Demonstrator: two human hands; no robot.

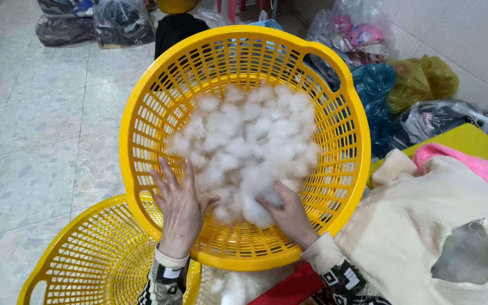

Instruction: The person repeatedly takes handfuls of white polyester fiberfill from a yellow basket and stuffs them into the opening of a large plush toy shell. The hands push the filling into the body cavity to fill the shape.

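The left hand (pixel 179 208) lies open, fingers spread flat against the inside wall of the tilted yellow slatted basket (pixel 334 186), just beside the white stuffing fluff (pixel 249 141). The right hand (pixel 290 216) is closed on a clump at the fluff's lower edge. The rest of the fluff is heaped above both hands, filling the basket's bottom. A second yellow basket (pixel 94 254) sits below left; cream fabric (pixel 425 226) lies right.

- upper basket (pixel 343 107): yellow lattice;
- stuffing (pixel 249 141): white;
- lower basket (pixel 94 257): yellow;
- sleeves (pixel 337 277): black-and-white geometric pattern;
- fabric (pixel 425 226): cream, pink edge;
- floor (pixel 35 118): pale speckled tile
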